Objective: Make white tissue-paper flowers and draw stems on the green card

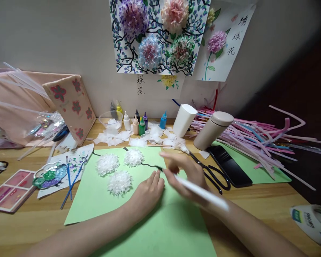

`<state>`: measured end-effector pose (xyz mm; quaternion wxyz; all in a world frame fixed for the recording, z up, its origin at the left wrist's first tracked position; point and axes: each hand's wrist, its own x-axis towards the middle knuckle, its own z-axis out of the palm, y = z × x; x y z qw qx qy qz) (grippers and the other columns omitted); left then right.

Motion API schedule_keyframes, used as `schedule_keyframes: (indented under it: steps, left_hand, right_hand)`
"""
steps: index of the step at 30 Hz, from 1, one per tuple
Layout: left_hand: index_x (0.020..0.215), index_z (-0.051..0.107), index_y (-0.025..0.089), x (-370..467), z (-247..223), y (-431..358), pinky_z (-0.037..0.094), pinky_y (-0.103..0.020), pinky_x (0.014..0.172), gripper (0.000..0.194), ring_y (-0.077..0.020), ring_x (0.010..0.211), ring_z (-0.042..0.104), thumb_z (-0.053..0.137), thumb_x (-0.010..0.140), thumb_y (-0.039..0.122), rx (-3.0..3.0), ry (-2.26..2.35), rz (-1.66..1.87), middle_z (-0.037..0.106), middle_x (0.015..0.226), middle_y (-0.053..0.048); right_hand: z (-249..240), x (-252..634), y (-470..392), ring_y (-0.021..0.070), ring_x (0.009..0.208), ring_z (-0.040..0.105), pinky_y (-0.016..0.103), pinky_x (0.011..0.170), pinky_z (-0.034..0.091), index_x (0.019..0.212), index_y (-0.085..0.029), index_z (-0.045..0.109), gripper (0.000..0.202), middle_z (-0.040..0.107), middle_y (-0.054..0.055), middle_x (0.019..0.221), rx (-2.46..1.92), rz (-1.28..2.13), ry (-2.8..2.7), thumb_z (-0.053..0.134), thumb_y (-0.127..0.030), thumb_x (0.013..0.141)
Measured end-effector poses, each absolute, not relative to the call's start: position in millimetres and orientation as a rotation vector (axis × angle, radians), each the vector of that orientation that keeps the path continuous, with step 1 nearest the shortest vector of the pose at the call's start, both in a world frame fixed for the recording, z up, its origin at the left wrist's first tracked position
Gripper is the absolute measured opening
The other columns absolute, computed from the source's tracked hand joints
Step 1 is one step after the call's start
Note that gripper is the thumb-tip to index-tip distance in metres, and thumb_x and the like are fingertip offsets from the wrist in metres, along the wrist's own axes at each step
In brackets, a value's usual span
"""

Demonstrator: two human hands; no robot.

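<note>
A sheet of green paper [149, 235] lies on the wooden table, with three white fluffy paper flowers [120, 183] on its left half. A wavy black line [149, 165] runs right from the upper flower. My left hand [149, 190] rests flat on the sheet, fingers extended, just below the line's end. In my right hand [186, 175], smeared by motion, is a white-barrelled brush pen [203, 192]. Its dark tip is at the line's end, close to my left fingertips; whether it touches the paper I cannot tell.
Black scissors [212, 171] and a phone [230, 166] lie to the right, below a beige thermos [213, 130]. Behind the sheet stand small paint bottles [142, 126] among paper scraps. Left are a paint palette [50, 175] and brushes [69, 182]. Pipe cleaners [251, 139] are heaped at right.
</note>
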<state>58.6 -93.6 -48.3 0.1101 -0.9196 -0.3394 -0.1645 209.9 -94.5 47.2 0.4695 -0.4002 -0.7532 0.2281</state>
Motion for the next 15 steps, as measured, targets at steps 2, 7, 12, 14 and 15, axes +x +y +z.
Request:
schedule_keyframes:
  steps: [2,7,12,14,15]
  left_hand:
    - [0.091,0.051,0.008,58.1,-47.0,-92.4,0.053,-0.026,0.061,0.018,-0.0246,0.105,0.058,0.039,0.079,0.001,-2.657,-0.933,-0.434,0.059,0.113,-0.020]
    - [0.087,0.049,0.009,58.0,-43.4,-90.4,0.051,-0.025,0.059,0.014,-0.0230,0.103,0.059,0.036,0.084,0.007,-2.612,-0.899,-0.423,0.060,0.112,-0.020]
    - [0.085,0.049,0.010,58.5,-43.3,-90.6,0.050,-0.025,0.062,0.013,-0.0229,0.102,0.059,0.037,0.084,0.006,-2.611,-0.896,-0.455,0.060,0.112,-0.019]
    - [0.086,0.049,0.010,58.3,-43.1,-91.3,0.050,-0.026,0.063,0.014,-0.0234,0.103,0.058,0.037,0.084,0.005,-2.623,-0.900,-0.445,0.059,0.114,-0.020]
    - [0.086,0.049,0.010,58.1,-43.0,-91.6,0.050,-0.026,0.063,0.014,-0.0237,0.103,0.058,0.037,0.083,0.004,-2.628,-0.901,-0.439,0.058,0.115,-0.020]
  right_hand:
    - [25.1,210.6,-67.9,0.0127,0.058,0.049,0.025,0.054,0.040,0.089,-0.021,0.056,0.013,0.054,0.000,0.068,-1.155,0.789,-1.746,0.049,-0.030,0.084]
    - [-26.6,216.1,-41.0,0.0109,0.053,0.041,0.023,0.050,0.034,0.064,-0.019,0.046,0.027,0.044,-0.004,0.058,-1.279,1.100,-1.499,0.056,-0.039,0.078]
    - [-38.7,217.3,-40.8,0.0110,0.049,0.036,0.024,0.049,0.030,0.058,-0.020,0.038,0.034,0.039,-0.005,0.050,-1.346,1.020,-1.460,0.055,-0.040,0.079]
    - [-38.8,217.9,-40.3,0.0111,0.048,0.036,0.025,0.048,0.030,0.057,-0.021,0.037,0.034,0.039,-0.005,0.049,-1.362,1.010,-1.456,0.053,-0.040,0.080]
    - [-38.9,218.1,-40.1,0.0112,0.048,0.036,0.025,0.048,0.030,0.057,-0.021,0.037,0.034,0.040,-0.005,0.049,-1.360,1.022,-1.459,0.053,-0.040,0.080]
